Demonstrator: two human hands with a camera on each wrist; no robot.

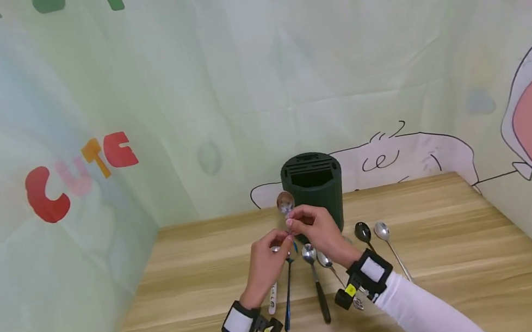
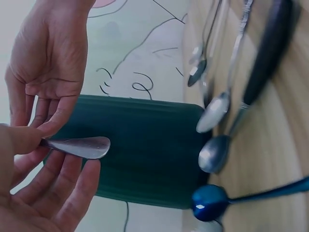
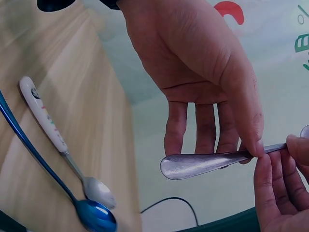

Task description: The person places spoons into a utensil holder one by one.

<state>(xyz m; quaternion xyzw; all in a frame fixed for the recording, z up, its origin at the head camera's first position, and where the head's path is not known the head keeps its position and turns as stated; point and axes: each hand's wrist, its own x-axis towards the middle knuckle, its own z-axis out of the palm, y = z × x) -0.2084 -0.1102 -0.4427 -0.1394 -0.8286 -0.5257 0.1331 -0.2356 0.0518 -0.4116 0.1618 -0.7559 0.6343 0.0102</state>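
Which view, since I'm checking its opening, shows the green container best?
Head: the green container shows its open top there, though the right hand partly covers its front. The left wrist view shows only its side; the right wrist, just a strip.

There are eight spoons [image 1: 285, 201], two hands [image 1: 268, 261] [image 1: 321, 232], two wristbands [image 1: 239, 322], one container [image 1: 331, 202] and one table [image 1: 195, 283].

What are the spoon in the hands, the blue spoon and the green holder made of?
The held spoon: probably bare, smooth metal, because it shines silvery. The blue spoon: likely metal with a glossy blue coating, since it catches bright glints. The green holder: perhaps plastic; it looks dull, but painted metal is possible.
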